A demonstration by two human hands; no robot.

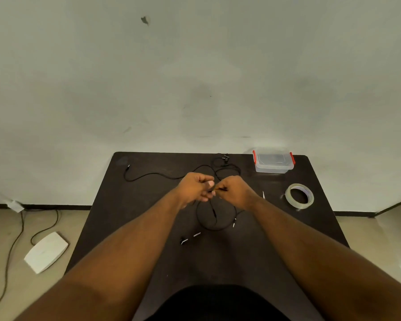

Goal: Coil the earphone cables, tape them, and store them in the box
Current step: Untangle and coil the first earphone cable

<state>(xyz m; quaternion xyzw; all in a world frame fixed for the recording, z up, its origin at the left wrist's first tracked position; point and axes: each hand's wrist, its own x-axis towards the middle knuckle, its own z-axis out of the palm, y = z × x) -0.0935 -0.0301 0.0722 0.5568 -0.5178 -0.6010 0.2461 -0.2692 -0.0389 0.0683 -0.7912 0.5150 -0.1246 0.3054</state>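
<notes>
Both forearms reach over the desk's [130,205] near edge as I coil.
Left hand [193,188] and right hand [235,191] pinch the cable [214,218] mid-desk, keeping its loop hanging; tape [299,196] and box [273,161] wait toward the far right corner.

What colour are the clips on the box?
The clips on the box are red, seen from the head view.
</notes>
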